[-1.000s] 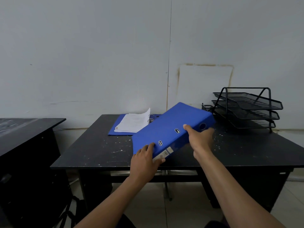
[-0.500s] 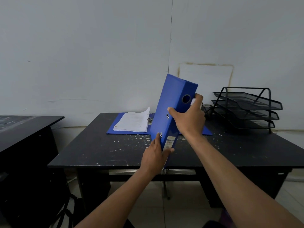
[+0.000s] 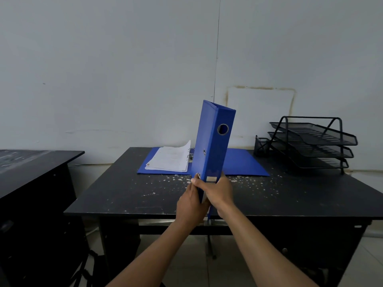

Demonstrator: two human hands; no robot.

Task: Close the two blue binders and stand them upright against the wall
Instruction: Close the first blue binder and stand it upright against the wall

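Observation:
A closed blue binder (image 3: 214, 141) is held nearly upright in the air above the black table (image 3: 124, 195), its spine with a round finger hole facing me. My left hand (image 3: 191, 204) grips its lower end from the left, and my right hand (image 3: 219, 190) grips the same end from the right. Behind it a second blue binder (image 3: 242, 162) lies open flat near the wall, with a stack of white pages (image 3: 170, 159) on its left half. The held binder hides the open one's ring area in part.
A black three-tier mesh tray (image 3: 313, 141) stands at the table's back right, with a small mesh holder (image 3: 261, 146) beside it. Another dark table (image 3: 31, 162) is on the left. White paint flecks dot the tabletop.
The closed binder has swung from tilted flat to nearly upright. My right hand slid from the binder's upper spine down to its lower end, next to my left hand.

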